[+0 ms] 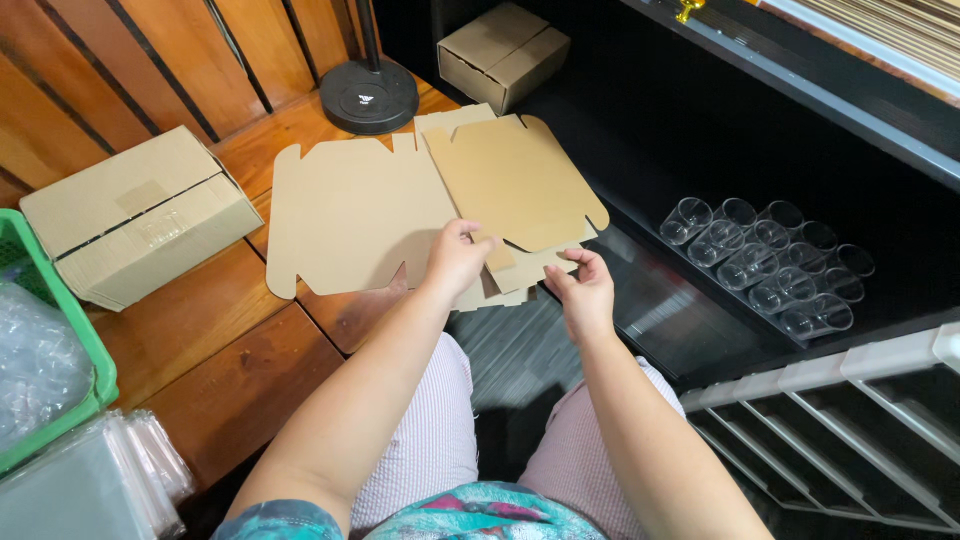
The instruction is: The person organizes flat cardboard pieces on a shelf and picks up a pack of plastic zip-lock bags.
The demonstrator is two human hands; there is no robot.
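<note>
Left hand [455,255]: fingers curled, pinching near edge of top flat box blank [515,180]. Right hand [582,290]: thumb and fingers closed on small flap at same edge.

Flat box blank: unfolded, die-cut, lying partly over second blank [350,215] on wooden surface [230,370], near edge overhanging lap.

Progress, judged: no panel raised; folding barely begun, all walls left to form.

Room: two finished cartons, one left [135,215], one far [500,55]; lamp base [368,95] behind blanks; clear cups [770,265] on black shelf right, well apart; green basket [55,340] far left. Open wood near surface edge.

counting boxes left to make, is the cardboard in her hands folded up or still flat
Still flat: the cardboard lies spread, flaps out, with the left hand and right hand at its near edge.
</note>
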